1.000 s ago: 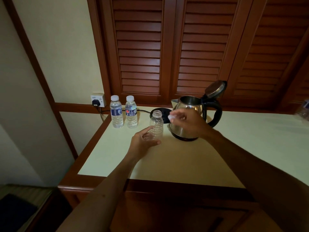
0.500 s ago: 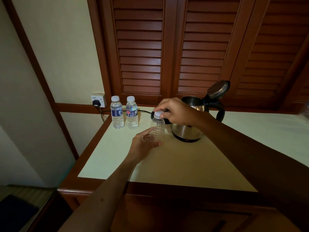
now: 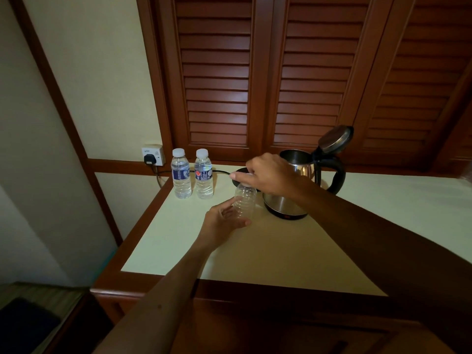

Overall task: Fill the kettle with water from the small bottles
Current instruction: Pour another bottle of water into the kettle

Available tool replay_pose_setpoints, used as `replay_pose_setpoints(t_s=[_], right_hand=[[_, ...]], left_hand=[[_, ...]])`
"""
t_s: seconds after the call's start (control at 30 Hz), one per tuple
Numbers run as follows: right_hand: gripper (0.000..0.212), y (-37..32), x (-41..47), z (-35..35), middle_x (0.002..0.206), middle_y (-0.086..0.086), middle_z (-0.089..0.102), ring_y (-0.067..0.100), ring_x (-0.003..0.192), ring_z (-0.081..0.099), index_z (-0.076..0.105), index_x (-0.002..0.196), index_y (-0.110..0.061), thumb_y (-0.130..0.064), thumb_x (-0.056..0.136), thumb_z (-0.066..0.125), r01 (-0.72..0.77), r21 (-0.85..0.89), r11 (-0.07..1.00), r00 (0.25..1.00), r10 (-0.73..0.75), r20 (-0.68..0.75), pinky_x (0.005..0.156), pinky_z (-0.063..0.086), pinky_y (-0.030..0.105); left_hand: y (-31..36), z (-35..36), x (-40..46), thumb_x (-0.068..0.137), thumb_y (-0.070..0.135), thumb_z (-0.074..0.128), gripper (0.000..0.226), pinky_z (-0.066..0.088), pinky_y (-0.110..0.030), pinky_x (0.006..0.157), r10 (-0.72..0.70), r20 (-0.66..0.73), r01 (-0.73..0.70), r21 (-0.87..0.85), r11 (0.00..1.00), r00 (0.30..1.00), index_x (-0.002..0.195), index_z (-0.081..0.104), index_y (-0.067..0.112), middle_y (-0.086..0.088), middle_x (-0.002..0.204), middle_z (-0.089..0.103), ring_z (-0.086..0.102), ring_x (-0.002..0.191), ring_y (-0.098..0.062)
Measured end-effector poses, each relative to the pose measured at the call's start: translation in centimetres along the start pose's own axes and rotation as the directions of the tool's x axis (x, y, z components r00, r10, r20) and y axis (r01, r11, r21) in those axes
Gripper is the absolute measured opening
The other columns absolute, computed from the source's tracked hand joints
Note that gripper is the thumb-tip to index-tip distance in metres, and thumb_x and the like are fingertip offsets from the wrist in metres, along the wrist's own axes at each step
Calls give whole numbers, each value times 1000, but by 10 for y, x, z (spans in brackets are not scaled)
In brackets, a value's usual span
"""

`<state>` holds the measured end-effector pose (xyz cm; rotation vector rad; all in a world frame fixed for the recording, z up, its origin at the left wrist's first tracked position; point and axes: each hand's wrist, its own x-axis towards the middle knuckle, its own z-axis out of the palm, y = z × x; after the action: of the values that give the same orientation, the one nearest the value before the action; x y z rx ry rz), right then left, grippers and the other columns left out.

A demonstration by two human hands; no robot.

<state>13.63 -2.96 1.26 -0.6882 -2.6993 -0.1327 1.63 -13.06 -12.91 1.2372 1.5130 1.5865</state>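
My right hand [image 3: 270,175] sits on top of the little empty bottle [image 3: 245,200]. My fingers are curled down around its top, so I cannot see the cap under them. My left hand [image 3: 222,221] holds the same bottle low down on its side. My thumb is in front of it and my other fingers go round the back. The bottle stands up straight on the table [image 3: 268,251], between my two hands.

Just to the right of the bottle is the shiny kettle [image 3: 293,200]. Its lid [image 3: 334,136] is tipped up and open. My right hand and arm cover part of the kettle. It sits on the table, not on its black base [image 3: 241,171], which peeks out behind my right hand.

Farther left, near the wall, stand two full bottles [image 3: 192,175] with white caps on. They are side by side, apart from my hands. A black plug [image 3: 149,159] sits in the wall socket [image 3: 153,155] behind them.
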Motion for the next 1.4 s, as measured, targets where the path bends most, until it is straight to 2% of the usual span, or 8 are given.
replay_pose_setpoints(t_s=[0.13,0.23,0.37,0.5,0.73,0.9,1.13,1.4], right_hand=[[46,15,1,-16,76,-2,66,6,69,61,71,99,-14,-55,90,53,3,336,942,992,-46,120,67,47,27],[39,21,1,-24,91,-6,66,-1,79,59,60,127,-20,-34,92,62,40,391,920,966,-136,221,77,44,20],[24,15,2,-15,98,1,63,9,81,58,62,117,-19,-23,94,56,69,270,960,971,-127,205,80,50,39],[25,10,5,-15,112,0,56,17,102,52,56,118,-15,-25,97,50,116,162,980,952,-156,262,85,43,36],[44,-6,9,-18,87,5,54,22,78,53,57,104,-9,-45,102,32,242,-218,945,945,-178,274,63,37,33],[54,-11,14,-11,61,1,40,23,66,47,38,59,-16,-54,97,32,118,-289,950,983,-70,173,56,37,32],[40,-19,12,-15,72,3,48,23,72,49,49,74,-17,-53,90,41,10,-310,951,995,20,94,60,37,31],[58,-2,-35,38,97,-6,55,13,85,56,50,119,-17,-64,85,53,-209,346,915,976,174,129,64,42,28]], left_hand=[[0,-1,1,67,-1,87,62,50,-21,91,4,-28,-4,10,1000,1000,116,68,31,8,93,75,68,93,-11],[0,-1,2,67,-2,86,62,52,-27,93,11,-26,-12,-1,1000,1000,102,70,47,12,89,76,69,92,-10],[-1,0,2,66,-2,86,61,53,-32,94,24,14,-23,-54,998,1000,105,73,43,3,99,76,69,97,-15],[0,1,1,69,-5,83,60,53,-27,87,10,11,-9,-51,999,1000,107,70,39,4,96,76,69,90,-13],[0,3,-2,63,18,87,56,49,-49,100,34,25,-33,-26,999,999,116,71,29,-4,105,75,67,96,-19],[0,2,-2,71,1,84,58,53,-34,94,19,29,-19,-9,1000,999,123,67,23,-6,110,74,68,98,-16],[-1,0,0,74,-6,80,58,53,-23,86,22,48,-24,39,999,999,123,66,22,-6,108,74,69,98,-17],[1,4,-3,74,14,84,51,50,-18,79,29,-31,-22,210,977,999,117,67,35,13,92,74,69,85,-4]])
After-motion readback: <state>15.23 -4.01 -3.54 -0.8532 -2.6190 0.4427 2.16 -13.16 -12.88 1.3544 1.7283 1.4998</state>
